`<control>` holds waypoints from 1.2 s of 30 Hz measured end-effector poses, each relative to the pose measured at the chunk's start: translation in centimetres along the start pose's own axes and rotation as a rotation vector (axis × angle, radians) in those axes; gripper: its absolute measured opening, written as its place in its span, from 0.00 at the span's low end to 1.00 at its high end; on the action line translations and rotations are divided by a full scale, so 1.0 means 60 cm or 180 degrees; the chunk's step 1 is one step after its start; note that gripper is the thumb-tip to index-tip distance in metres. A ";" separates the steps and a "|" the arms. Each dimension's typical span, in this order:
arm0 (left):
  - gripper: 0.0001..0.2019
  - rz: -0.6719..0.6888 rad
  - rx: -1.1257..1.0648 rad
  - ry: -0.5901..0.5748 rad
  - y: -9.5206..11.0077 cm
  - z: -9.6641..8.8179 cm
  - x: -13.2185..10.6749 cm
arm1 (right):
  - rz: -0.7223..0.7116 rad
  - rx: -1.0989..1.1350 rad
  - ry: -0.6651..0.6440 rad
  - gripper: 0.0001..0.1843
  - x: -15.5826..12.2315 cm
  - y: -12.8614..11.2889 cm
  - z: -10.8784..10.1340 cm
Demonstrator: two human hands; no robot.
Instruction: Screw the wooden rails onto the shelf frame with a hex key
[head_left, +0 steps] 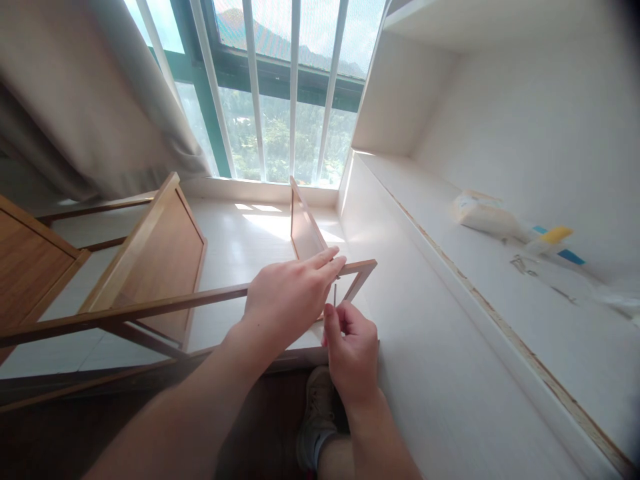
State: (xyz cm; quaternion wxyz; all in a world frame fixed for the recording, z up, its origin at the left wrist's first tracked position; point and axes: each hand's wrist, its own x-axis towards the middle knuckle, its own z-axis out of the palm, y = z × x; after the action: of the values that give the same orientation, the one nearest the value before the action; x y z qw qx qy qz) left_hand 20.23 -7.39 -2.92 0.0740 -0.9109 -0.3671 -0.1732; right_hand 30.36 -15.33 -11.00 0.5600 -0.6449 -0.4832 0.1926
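Note:
My left hand [295, 287] lies over the top rail of a brown wooden frame [195, 300], holding it near its right end. Its fingers reach forward over the rail, and its thumb is hidden. Just below, my right hand [353, 343] is closed in a pinch around a thin upright metal rod that looks like a hex key [335, 293]. The rod's upper end points up at the underside of the rail; whether it sits in a screw is hidden. Beyond my left hand, a narrow wooden panel [306, 223] stands upright at the frame's right end.
Two wider wooden panels [145, 267] stand in the frame's left part. On the white ledge [425, 193] at right lie a plastic-wrapped packet [483, 210], a yellow-and-blue item [556, 235] and small metal parts [523, 265]. A barred window [280, 127] and curtain [100, 100] are behind.

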 end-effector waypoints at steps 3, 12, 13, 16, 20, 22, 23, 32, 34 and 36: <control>0.21 -0.0006 0.0011 -0.0010 0.000 0.001 0.000 | -0.0214 -0.0161 0.0055 0.22 0.008 0.003 -0.007; 0.22 0.0007 0.0024 0.0012 0.000 0.001 0.000 | -0.0285 -0.0013 -0.0246 0.23 0.025 0.005 -0.019; 0.22 0.0006 0.0022 0.0008 0.000 0.001 0.000 | -0.0256 0.0031 -0.0284 0.23 0.027 0.005 -0.021; 0.22 -0.0021 0.0007 -0.0028 0.002 -0.001 0.000 | -0.0074 0.0345 -0.0442 0.23 0.031 0.005 -0.025; 0.22 -0.0038 -0.0001 -0.0050 0.003 -0.003 0.000 | 0.0442 0.1360 -0.0723 0.23 0.039 -0.001 -0.031; 0.22 -0.0045 0.0010 -0.0036 0.004 -0.003 0.001 | 0.0636 0.1818 -0.0892 0.23 0.044 -0.008 -0.035; 0.22 -0.0042 0.0022 -0.0031 0.004 -0.002 0.000 | 0.0703 0.2003 -0.0971 0.24 0.046 -0.012 -0.037; 0.21 -0.0018 0.0031 0.0021 0.004 -0.001 0.000 | 0.1371 0.3833 -0.1098 0.23 0.029 -0.040 -0.012; 0.21 -0.0002 0.0045 0.0013 0.004 -0.001 0.000 | 0.1400 0.4148 -0.1036 0.23 0.022 -0.041 -0.001; 0.21 0.0024 0.0066 0.0012 0.004 -0.001 0.000 | 0.1390 0.4324 -0.0920 0.23 0.016 -0.040 0.007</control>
State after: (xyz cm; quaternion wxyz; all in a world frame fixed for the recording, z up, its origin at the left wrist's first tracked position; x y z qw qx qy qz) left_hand 20.36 -7.57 -2.88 0.0847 -0.9111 -0.3654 -0.1708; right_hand 29.48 -14.49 -8.66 0.7161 -0.2048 -0.1864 0.6407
